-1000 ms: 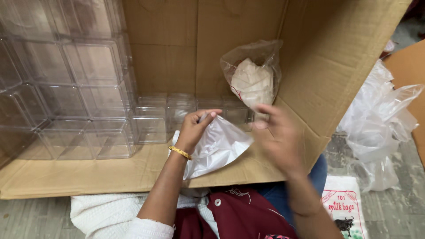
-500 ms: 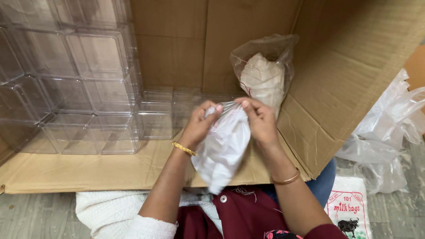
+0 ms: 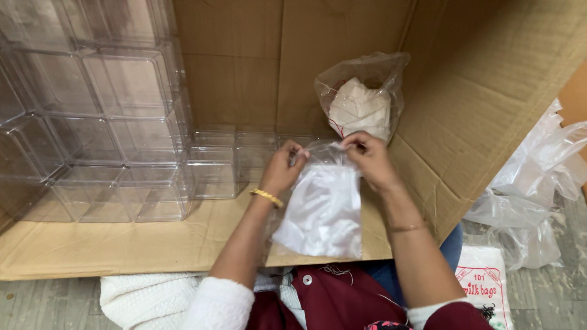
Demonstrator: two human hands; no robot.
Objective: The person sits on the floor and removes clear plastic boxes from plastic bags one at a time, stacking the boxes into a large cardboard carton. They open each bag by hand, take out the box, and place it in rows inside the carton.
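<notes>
Head view, change: your right hand (image 3: 369, 160) has come across since a second ago; the bag now hangs flat, no longer bunched
Hands: your left hand (image 3: 282, 170) and right hand pinch the top edge of the clear plastic bag holding folded white cloth (image 3: 321, 214)
Place: over the open brown cardboard box (image 3: 501, 91), before the clear plastic cube boxes (image 3: 122, 122)

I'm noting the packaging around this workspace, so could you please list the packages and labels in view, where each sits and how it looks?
Clear bag: held at its top by both hands, white contents.
Second clear bag: upright in the box's back corner, white contents.
Cardboard box: large, brown, on its side.
Printed bag: floor, lower right, white with red print.
</notes>
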